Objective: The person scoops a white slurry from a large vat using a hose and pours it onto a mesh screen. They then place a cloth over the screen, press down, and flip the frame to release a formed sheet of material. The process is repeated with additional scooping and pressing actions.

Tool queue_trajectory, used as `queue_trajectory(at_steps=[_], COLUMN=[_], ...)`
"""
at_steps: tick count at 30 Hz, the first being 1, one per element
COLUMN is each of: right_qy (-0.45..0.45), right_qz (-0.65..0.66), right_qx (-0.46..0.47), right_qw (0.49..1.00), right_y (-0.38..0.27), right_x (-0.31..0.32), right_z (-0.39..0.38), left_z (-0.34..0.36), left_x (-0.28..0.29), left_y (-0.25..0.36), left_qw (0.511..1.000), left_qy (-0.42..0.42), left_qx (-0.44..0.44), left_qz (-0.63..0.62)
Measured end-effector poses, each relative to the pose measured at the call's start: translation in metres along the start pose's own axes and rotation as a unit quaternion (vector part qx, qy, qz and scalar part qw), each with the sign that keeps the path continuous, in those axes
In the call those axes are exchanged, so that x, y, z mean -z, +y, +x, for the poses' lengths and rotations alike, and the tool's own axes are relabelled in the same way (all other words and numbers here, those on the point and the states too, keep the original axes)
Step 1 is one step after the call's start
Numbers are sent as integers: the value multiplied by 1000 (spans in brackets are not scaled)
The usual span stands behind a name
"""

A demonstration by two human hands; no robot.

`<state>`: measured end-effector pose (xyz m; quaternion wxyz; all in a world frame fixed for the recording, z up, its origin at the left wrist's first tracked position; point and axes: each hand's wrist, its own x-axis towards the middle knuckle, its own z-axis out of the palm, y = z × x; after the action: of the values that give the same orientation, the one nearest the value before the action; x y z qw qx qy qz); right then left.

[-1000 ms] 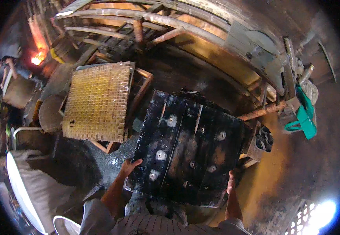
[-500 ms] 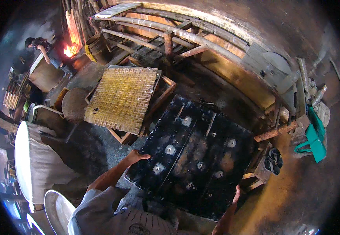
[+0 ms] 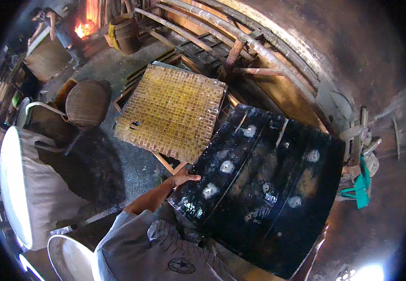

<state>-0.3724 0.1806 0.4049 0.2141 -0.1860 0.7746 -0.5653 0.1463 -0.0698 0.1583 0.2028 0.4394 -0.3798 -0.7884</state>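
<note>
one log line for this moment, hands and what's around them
left hand: grips left edge of black board | right hand: not in view | beside board: yellow woven mat | far left: round basket, fire

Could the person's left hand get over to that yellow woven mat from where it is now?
Probably yes. The left hand grips the black tray's edge, close beside the woven mat's near corner, with nothing between them, though it would have to let go first.
</note>
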Motion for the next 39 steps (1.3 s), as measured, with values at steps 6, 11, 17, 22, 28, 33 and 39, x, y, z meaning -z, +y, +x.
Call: queue_trajectory(at_steps=[6, 11, 17, 22, 28, 33, 39], right_qy=[-86, -258, -469, -518, -492, -468, -583], right_qz=[-27, 6, -175, -426, -369, -434, -193], right_qx=[225, 363, 394, 540, 508, 479, 254], right_qw=[970, 895, 771, 510, 603, 603, 748], right_y=[-197, -267, -96, -15, -70, 20, 73], right_x=[-200, -413, -551, -480, -503, -513, -427], right_z=[-86, -153, -274, -259, -247, -230, -212], left_z=[-21, -33, -93, -72, -16, 29, 33], left_x=[59, 101, 196, 327, 355, 266, 77], left_y=[31, 83, 231, 229, 184, 122, -12], left_qw=[970, 970, 812, 804, 780, 840, 803], left_qy=[-121, -189, -109, 231, 334, 400, 562], left_qx=[133, 135, -429, -410, -381, -343, -164], left_qz=[-161, -75, -379, -364, -367, -131, 110])
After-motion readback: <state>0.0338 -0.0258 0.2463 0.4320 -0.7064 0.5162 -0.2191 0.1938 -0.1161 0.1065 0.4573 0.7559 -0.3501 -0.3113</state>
